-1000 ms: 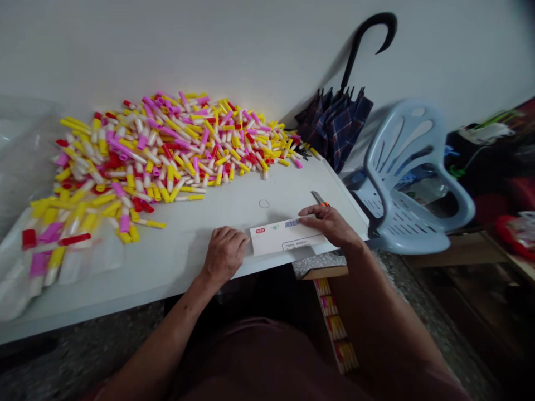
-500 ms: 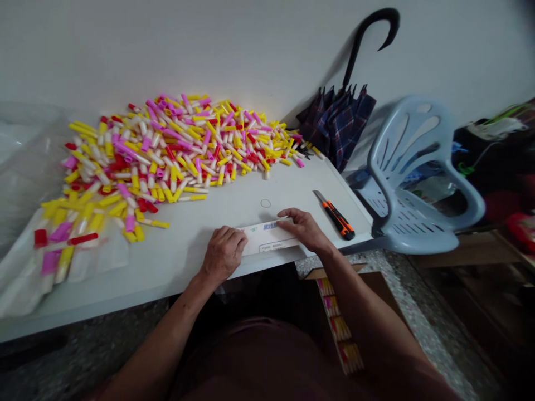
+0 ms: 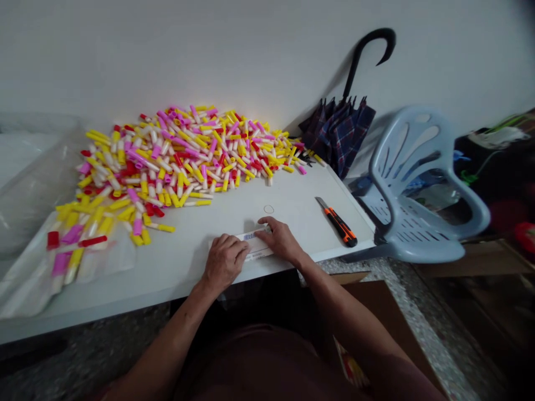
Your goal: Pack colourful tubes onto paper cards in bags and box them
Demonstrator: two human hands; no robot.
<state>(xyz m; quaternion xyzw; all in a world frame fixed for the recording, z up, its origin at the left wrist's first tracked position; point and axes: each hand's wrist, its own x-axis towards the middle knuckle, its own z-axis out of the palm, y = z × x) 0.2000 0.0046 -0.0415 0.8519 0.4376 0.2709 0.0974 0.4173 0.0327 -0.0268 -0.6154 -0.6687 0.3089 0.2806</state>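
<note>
A small white printed carton (image 3: 258, 250) lies near the front edge of the white table (image 3: 246, 207), long side roughly along the edge. My left hand (image 3: 225, 257) is closed over its left part, fingers curled and hiding that end. At the right end, my right hand (image 3: 279, 239) grips the carton with bent fingers, the index finger arched above it. Behind both hands spreads a large heap of small plastic tubes (image 3: 184, 156), white with yellow, pink or red ends.
An orange and black box cutter (image 3: 337, 224), blade out, lies to the right. A plaid umbrella (image 3: 340, 133) leans on the wall beside a grey-blue plastic chair (image 3: 418, 189). Clear plastic bags (image 3: 37, 178) are at left. An open cardboard box (image 3: 376, 312) stands below, under my right arm.
My right hand has moved left along the carton, nearer to my left hand. Less of the carton shows between them. The camera view has shifted slightly.
</note>
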